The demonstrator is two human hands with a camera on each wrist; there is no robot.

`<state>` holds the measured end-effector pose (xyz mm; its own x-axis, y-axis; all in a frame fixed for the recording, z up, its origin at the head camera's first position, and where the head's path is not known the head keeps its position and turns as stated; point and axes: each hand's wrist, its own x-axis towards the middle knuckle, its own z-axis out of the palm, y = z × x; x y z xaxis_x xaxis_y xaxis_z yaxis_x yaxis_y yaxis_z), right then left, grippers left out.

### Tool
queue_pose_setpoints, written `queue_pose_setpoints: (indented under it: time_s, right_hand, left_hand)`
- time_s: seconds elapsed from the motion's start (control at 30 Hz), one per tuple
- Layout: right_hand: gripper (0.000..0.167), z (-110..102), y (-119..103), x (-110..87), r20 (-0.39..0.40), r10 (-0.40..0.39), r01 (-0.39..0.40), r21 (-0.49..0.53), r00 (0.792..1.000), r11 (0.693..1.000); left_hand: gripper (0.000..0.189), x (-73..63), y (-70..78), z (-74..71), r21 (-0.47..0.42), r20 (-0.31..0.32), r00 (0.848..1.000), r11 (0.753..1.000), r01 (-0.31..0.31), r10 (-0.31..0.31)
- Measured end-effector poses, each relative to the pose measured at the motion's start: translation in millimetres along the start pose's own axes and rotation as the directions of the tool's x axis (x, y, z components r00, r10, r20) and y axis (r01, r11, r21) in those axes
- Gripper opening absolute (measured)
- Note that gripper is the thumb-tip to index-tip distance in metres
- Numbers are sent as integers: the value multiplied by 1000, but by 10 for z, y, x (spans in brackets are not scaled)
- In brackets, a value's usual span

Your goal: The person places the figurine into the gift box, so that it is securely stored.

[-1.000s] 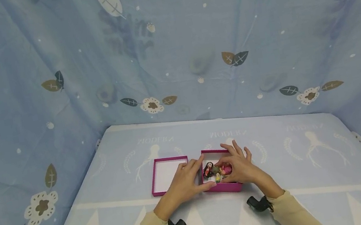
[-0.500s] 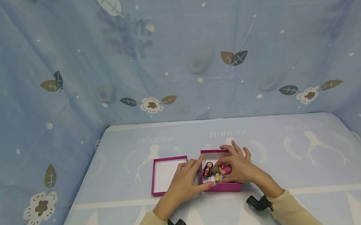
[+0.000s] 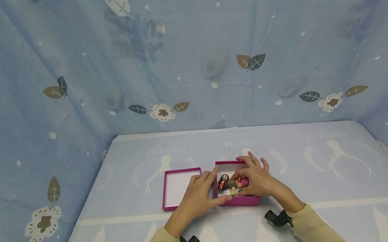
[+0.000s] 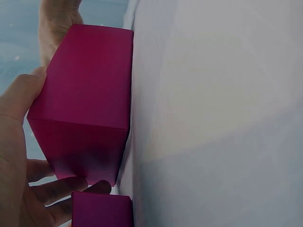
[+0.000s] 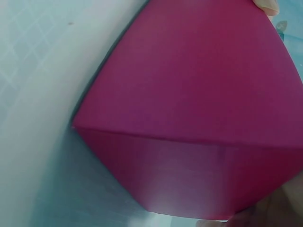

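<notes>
- The pink box (image 3: 240, 201) sits on the table (image 3: 324, 185) in front of the person, its open top up and small toys lying inside.
- Its walls look like stiff card, smooth and straight-edged; probably light, and likely to slide or dent at a corner if pushed hard.
- The best hold is probably low on two opposite walls, clear of the rim.
- The left hand (image 3: 200, 195) spans the box's near left corner: thumb on the near rim, fingers reaching along the left wall, spread away from the thumb.
- The right hand (image 3: 259, 180) reaches in from the right. Its thumb and forefinger curl round the pink toy (image 3: 243, 182); whether the tips press on it is too small to tell. The other fingers fan out over the far rim.
- The toys look like hard, light plastic, perhaps slippery; a pinch at the middle of the body should suit them.
- The dark-haired doll (image 3: 223, 182) lies by the left wall, a grey-green toy (image 3: 231, 183) and a yellow toy (image 3: 233, 191) beside it, so fingertips have little room.
- The shallow lid (image 3: 179, 185) lies just left of the box, hollow side up; left fingers occupy the narrow gap.
- Patterned cloth (image 3: 181, 46) hangs behind the table, well apart from the hands.
</notes>
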<state>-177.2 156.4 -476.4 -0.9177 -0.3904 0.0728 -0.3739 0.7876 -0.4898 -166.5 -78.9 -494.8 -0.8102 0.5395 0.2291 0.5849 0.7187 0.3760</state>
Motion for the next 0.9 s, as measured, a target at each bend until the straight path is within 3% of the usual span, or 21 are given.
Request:
queue_pose_setpoints:
  time_s: [0.9]
  right_hand:
    - [31, 16, 38, 3, -24, -41, 42, 20, 999, 999]
  left_hand:
    - [94, -1, 7, -3, 2, 16, 1000, 1000, 11, -11]
